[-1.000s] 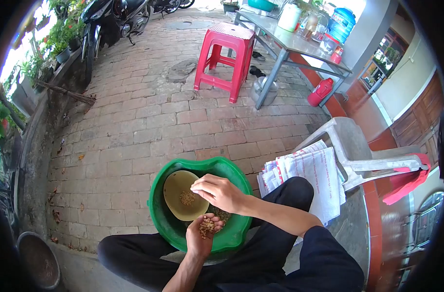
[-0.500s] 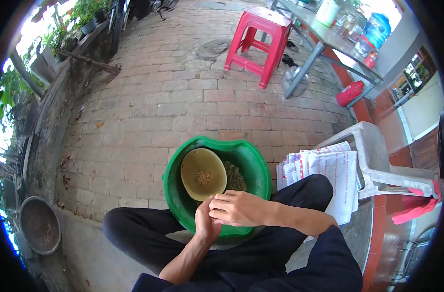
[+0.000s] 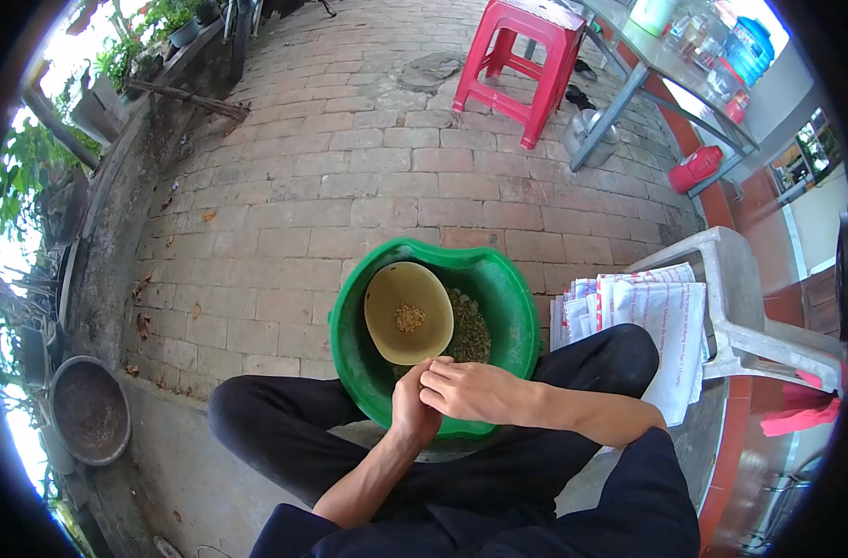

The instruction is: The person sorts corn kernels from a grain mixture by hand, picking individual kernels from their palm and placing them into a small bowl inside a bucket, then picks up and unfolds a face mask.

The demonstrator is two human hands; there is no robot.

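Between my crossed legs stands a green plastic basin [image 3: 349, 346]. Inside it, on the left, sits a pale yellow bowl [image 3: 387, 312] with a small heap of light kernels [image 3: 409, 318] at its bottom. Greenish-brown pods or seeds [image 3: 470, 337] lie in the basin to the right of the bowl. My left hand [image 3: 413, 409] is closed near the basin's front rim, just below the bowl. Pressed against it, my right hand [image 3: 470, 391] has its fingers curled over the left one. Whatever they pinch is hidden between the fingers.
Folded printed sacks [image 3: 656, 325] lie by my right knee beside a grey plastic chair [image 3: 721, 307]. A red stool [image 3: 526, 70] and a table [image 3: 670, 70] with jars stand ahead on the brick floor [image 3: 349, 167]. A round dark pan [image 3: 91, 409] is at far left.
The whole view has shifted, so the basin and hands appear a little further right. My hands stay together at the basin's front rim, with the right fingers slightly repositioned.
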